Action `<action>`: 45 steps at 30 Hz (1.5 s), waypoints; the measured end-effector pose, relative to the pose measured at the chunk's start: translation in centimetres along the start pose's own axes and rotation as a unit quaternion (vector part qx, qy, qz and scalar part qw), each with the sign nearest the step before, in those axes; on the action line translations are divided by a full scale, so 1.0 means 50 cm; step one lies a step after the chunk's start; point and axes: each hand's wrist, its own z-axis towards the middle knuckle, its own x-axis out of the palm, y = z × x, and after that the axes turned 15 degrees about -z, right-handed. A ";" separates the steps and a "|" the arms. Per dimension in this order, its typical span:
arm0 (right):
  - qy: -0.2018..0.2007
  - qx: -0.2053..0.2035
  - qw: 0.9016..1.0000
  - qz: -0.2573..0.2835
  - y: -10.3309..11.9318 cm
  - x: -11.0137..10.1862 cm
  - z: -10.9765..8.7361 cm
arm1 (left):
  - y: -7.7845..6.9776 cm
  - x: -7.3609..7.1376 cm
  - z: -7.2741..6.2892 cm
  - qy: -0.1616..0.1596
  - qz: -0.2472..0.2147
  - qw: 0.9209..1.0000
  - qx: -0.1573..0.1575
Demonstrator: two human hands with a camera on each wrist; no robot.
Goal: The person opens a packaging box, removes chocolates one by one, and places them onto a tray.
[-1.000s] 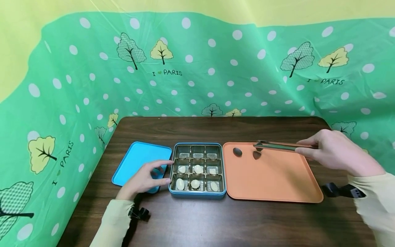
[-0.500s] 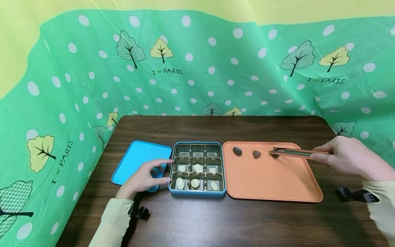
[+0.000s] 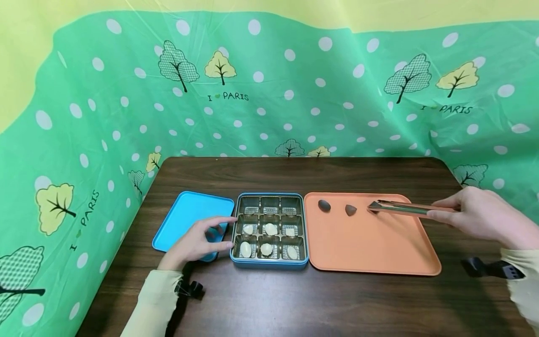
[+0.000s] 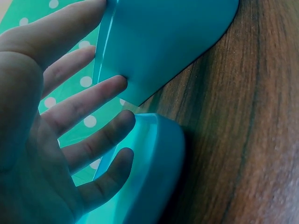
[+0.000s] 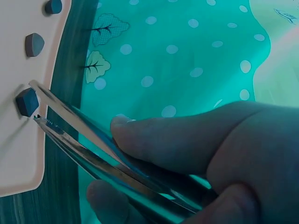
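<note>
Dark chocolate (image 3: pixel 373 206): on the orange tray (image 3: pixel 366 248), at the parted tips of metal tongs (image 3: pixel 404 209).
Right hand (image 3: pixel 477 215): pinches the tongs.
Left hand (image 3: pixel 195 241): fingers apart, touching the nine-compartment box (image 3: pixel 269 265).
Box: six white pieces (image 3: pixel 266 250), blue lid (image 3: pixel 189 215) alongside.

Three dark pieces (image 3: pixel 324 206), six white pieces (image 3: pixel 271 229), and one each: tongs (image 3: pixel 406 208), box (image 3: pixel 269 265), lid (image 3: pixel 195 210), tray (image 3: pixel 362 248).
</note>
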 end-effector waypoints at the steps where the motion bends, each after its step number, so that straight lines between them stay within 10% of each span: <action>1: 0.000 0.001 1.000 0.001 0.000 0.000 -0.001 | 0.000 0.000 0.000 0.000 0.000 1.000 0.000; 22: -0.118 0.009 0.991 0.055 0.079 -0.010 -0.020 | 0.008 0.003 -0.002 0.002 0.003 1.000 0.006; 45: -0.132 -0.148 0.973 0.120 0.234 -0.022 0.011 | 0.005 0.002 -0.004 -0.004 -0.007 1.000 -0.002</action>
